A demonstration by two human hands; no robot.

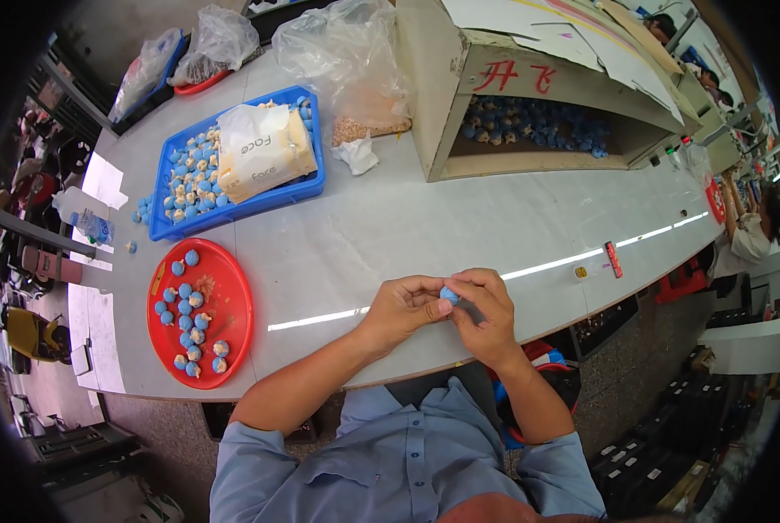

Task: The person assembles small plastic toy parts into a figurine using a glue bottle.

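From my distant seat I see both bare hands meeting over the near edge of the pale grey, glossy worktable (355,253), well to the right of the round red plastic plate (230,301). Between their fingertips is one small, round, matte blue piece (449,295). The left hand (396,314) has thumb and forefinger nearly closed at its left side; the right hand (488,318) curls in from the other side, fingers bent and drawn close. I cannot tell which fingertip bears the grip, nor what the covered side looks like. I judge the step in hand to be close fingertip work on this single piece; the next move calls for a light, steady pinch and small turns, without letting it roll free.
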